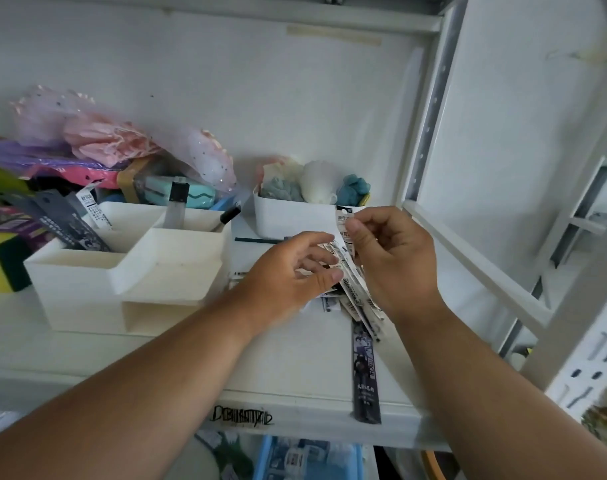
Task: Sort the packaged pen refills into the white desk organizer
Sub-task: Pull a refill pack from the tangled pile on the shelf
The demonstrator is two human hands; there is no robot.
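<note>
While the right hand [392, 258] pinches a refill pack [345, 230] upright, left hand [288, 275] loosely open beside it, the white organizer [129, 271] sits leftward, nearer the left.

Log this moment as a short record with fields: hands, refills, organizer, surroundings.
right hand: pinches a bunch of packaged refills, held up over the shelf
left hand: fingers touching the same bunch from the left
loose refill: one dark pack lies on the shelf, reaching its front edge
organizer: white, left of the hands; a few dark packs stand in its back left compartment
surroundings: small white bin behind the hands, holding soft blue and white items
</note>
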